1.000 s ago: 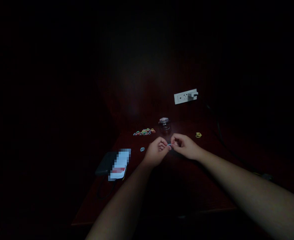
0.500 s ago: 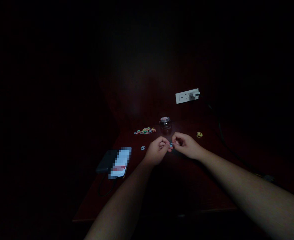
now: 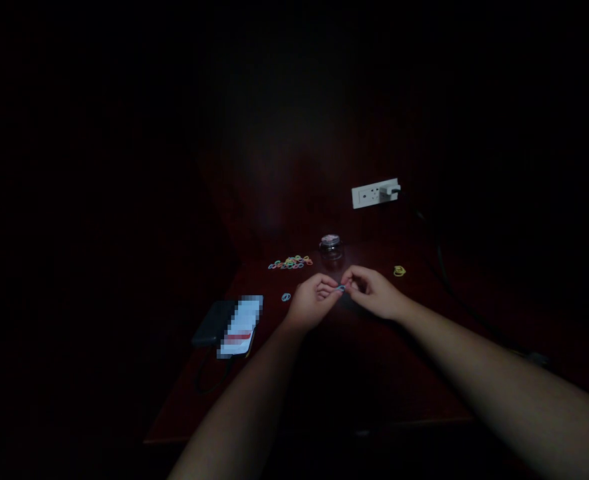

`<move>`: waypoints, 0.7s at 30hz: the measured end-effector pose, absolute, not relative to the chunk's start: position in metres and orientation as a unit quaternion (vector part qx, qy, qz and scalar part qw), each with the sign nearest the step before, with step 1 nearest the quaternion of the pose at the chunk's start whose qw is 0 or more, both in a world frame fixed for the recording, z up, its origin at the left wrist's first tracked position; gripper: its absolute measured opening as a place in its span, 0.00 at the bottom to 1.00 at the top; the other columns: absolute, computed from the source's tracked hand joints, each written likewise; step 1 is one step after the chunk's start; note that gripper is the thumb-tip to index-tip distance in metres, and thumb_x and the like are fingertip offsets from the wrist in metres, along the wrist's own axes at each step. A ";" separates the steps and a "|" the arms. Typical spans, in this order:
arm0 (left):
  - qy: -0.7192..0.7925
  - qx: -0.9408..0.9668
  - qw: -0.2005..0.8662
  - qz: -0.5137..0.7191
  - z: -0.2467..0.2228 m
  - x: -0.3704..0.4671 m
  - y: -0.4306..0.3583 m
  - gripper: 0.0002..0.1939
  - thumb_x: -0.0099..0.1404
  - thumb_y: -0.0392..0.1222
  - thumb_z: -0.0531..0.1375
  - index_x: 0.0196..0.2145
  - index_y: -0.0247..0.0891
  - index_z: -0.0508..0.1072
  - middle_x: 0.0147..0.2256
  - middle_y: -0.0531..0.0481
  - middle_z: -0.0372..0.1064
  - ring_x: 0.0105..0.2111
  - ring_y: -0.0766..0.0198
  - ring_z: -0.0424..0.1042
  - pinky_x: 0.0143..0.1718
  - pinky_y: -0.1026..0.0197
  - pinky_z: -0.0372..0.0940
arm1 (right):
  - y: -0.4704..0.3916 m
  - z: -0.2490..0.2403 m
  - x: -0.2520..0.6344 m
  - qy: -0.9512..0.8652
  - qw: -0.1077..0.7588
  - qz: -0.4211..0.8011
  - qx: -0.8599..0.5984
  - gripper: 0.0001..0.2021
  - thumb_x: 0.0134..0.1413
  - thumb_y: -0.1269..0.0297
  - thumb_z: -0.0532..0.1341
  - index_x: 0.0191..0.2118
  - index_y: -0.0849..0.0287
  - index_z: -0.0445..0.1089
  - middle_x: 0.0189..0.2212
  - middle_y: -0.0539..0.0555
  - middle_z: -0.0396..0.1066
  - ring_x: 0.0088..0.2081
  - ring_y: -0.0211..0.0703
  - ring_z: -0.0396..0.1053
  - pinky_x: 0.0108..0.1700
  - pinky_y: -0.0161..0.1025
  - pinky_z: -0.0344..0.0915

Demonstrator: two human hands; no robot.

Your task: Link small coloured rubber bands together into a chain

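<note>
**Blue band (image 3: 341, 288) in a two-sided pinch**

Just below and right of the frame's centre, the left hand (image 3: 315, 303) and right hand (image 3: 371, 295) pinch the band. Other blue bands (image 3: 286, 297) lie leftward on the bench (image 3: 374, 380); multicoloured bands (image 3: 290, 264) lie higher, left of a jar (image 3: 331, 249); yellow bands (image 3: 399, 271) lie right.

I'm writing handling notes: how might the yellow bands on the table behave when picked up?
The yellow bands look like thin loops, so they're probably light and floppy. They lie bunched together, so several may come up at once.
</note>
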State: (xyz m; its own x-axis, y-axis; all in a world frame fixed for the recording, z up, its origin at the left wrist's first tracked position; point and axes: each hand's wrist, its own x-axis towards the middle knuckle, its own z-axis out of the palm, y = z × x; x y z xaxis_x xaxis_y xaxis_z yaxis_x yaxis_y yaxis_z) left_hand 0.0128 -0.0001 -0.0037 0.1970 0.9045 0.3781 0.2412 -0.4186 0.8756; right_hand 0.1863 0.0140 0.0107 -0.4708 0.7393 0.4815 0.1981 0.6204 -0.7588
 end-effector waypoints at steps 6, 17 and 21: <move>0.415 0.693 0.343 0.479 -0.005 0.012 0.001 0.13 0.54 0.43 0.64 0.34 0.32 0.69 0.29 0.47 0.71 0.28 0.69 0.70 0.28 0.69 0.63 | 0.018 0.008 0.187 -0.794 0.413 0.314 -0.317 0.06 0.48 0.66 0.58 0.32 0.62 0.67 0.21 0.48 0.61 0.23 0.33 0.55 0.24 0.32 0.53; 0.409 0.691 0.360 0.474 -0.007 0.011 0.003 0.14 0.52 0.40 0.65 0.36 0.32 0.70 0.32 0.45 0.73 0.30 0.67 0.72 0.30 0.66 0.66 | 0.020 0.007 0.187 -0.793 0.410 0.310 -0.325 0.07 0.48 0.64 0.59 0.31 0.62 0.68 0.20 0.48 0.61 0.22 0.33 0.56 0.23 0.31 0.52; 0.406 0.694 0.359 0.473 -0.007 0.011 0.003 0.14 0.53 0.38 0.64 0.37 0.32 0.71 0.33 0.44 0.73 0.31 0.67 0.72 0.31 0.67 0.66 | 0.021 0.006 0.187 -0.782 0.414 0.335 -0.324 0.08 0.48 0.62 0.59 0.30 0.62 0.66 0.19 0.47 0.60 0.21 0.33 0.55 0.23 0.31 0.52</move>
